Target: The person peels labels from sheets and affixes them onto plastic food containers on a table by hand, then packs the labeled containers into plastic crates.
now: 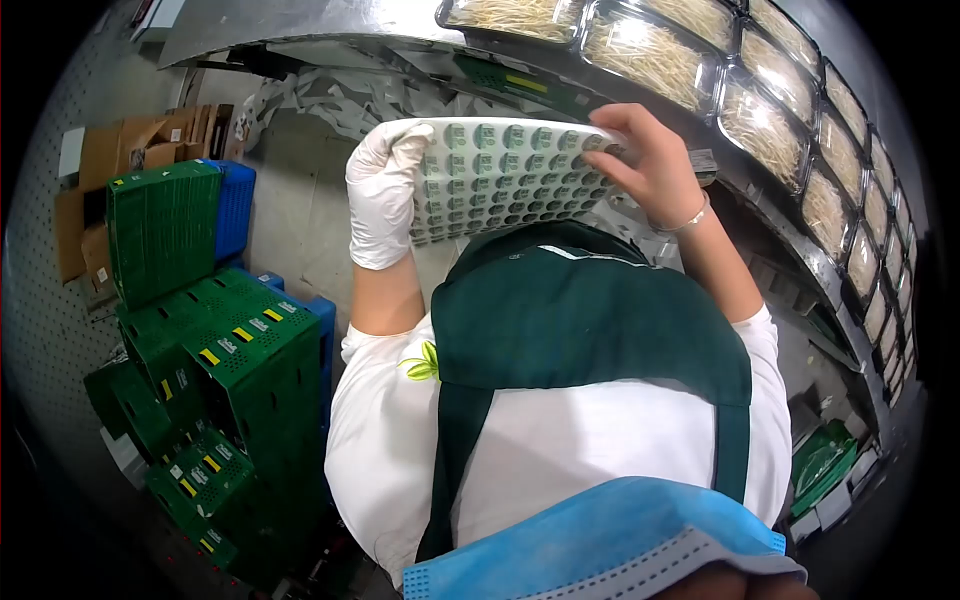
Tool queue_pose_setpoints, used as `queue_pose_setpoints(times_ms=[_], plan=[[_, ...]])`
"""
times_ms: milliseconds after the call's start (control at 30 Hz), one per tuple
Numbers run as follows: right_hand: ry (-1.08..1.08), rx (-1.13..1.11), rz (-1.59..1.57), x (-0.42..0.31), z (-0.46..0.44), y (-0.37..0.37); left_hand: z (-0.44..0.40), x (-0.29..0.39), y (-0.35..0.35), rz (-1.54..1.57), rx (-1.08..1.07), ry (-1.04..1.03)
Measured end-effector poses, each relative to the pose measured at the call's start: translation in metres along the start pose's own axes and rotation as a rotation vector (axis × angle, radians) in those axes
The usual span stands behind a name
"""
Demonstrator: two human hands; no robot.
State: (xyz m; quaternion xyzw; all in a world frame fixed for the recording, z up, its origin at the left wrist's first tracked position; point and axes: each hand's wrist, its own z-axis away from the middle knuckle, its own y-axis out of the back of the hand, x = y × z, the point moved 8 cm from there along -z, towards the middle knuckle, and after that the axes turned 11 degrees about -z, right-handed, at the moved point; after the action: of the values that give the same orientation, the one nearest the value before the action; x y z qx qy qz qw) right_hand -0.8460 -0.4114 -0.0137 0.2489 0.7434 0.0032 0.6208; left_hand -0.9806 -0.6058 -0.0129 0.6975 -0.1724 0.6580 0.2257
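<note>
A white sheet of round green labels (505,175) hangs in front of the dark green apron, held up between both hands. My left hand (385,190), in a white glove, is closed on the sheet's upper left corner. My right hand (650,165), bare with a bracelet at the wrist, pinches the sheet near its upper right corner, thumb and forefinger at the edge. Part of the sheet's right side is hidden by the right hand. Beyond the right hand, clear-wrapped trays of pale sprouts (650,60) lie in rows on a metal table.
The metal table (350,22) curves from the top left round to the right. Green crates (250,330) are stacked at the left, with a blue crate (235,210) and cardboard boxes (145,140) behind. A green crate with clear plastic (825,465) sits low at the right.
</note>
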Motion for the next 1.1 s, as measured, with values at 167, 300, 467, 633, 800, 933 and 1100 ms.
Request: queue_pose_setpoints(times_ms=[167, 300, 467, 633, 800, 933, 1100], plan=[[-0.243, 0.046, -0.246, 0.031, 0.002, 0.024, -0.011, 0.013, -0.034, 0.088, 0.055, 0.028], [-0.246, 0.102, -0.252, 0.023, -0.013, 0.017, -0.033, -0.018, -0.004, 0.196, -0.067, 0.054], [-0.238, 0.059, -0.302, 0.025, -0.049, -0.013, -0.075, -0.026, 0.041, 0.31, -0.087, 0.081], [-0.125, 0.054, -0.255, 0.015, -0.094, -0.039, -0.128, -0.044, 0.059, 0.211, -0.381, 0.206], [0.137, 0.085, 0.491, -0.032, -0.137, -0.053, -0.147, -0.047, 0.071, 0.109, -0.368, 0.148], [0.335, -0.021, 0.77, -0.042, -0.155, -0.102, -0.154, -0.045, 0.073, 0.185, -0.413, 0.167], [0.246, 0.012, 0.726, -0.03, -0.153, -0.115, -0.152, -0.061, 0.087, 0.171, -0.35, 0.224]])
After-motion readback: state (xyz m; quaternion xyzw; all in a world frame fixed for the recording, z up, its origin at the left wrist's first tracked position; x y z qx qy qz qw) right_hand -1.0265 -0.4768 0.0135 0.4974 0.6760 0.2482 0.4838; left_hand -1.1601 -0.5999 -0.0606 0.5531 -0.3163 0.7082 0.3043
